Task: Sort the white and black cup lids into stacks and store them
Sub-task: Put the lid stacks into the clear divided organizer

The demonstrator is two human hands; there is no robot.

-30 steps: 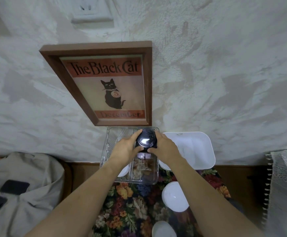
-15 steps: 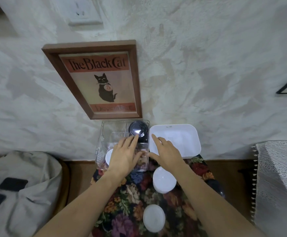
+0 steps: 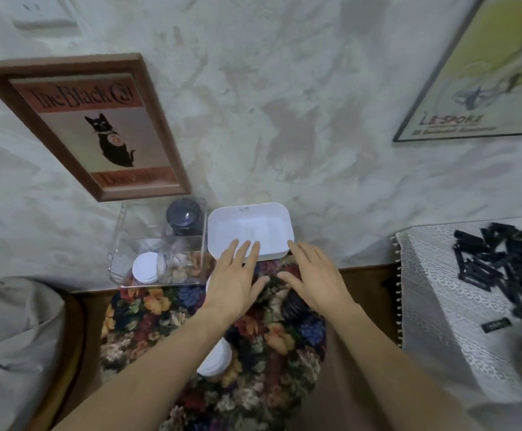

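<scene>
A clear plastic box (image 3: 119, 241) stands against the wall on a floral cloth (image 3: 147, 309). Inside it a stack of black lids (image 3: 185, 216) sits at the back right and a stack of white lids (image 3: 145, 268) at the front left. To its right lies the box's white cover (image 3: 262, 225). My left hand (image 3: 236, 275) and my right hand (image 3: 314, 273) hover with fingers spread just in front of that cover, holding nothing. Another white lid stack (image 3: 217, 359) shows under my left forearm, and a dark lid (image 3: 293, 304) lies partly hidden under my right wrist.
A framed black-cat poster (image 3: 85, 126) leans on the wall behind the box. At the right, a lace-covered surface (image 3: 440, 290) carries several black clips (image 3: 496, 259). A grey cushion (image 3: 7, 337) fills the left side.
Both hands have left the black lid stack, which now stands in the clear box, and moved right to the white cover. The view has shifted to the right.
</scene>
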